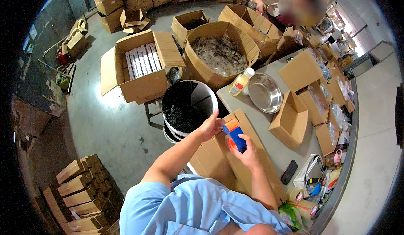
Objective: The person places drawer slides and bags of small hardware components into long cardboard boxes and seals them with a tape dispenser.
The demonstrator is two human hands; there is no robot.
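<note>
My right hand is wrapped round a blue and orange tape dispenser, holding it tilted above a cardboard box. The orange front end of the dispenser points up and away from me, and a reddish roll shows at its side. Just left of that end is my left hand, its fingers apart and close to the dispenser. Whether a fingertip touches the tape is too small to tell. Under both hands lies the long brown cardboard box, on the table's near edge.
A white bucket of black rods stands beyond my left hand. On the grey table are a metal bowl, a bottle, a phone, tape rolls and open boxes. Another person is at the far right.
</note>
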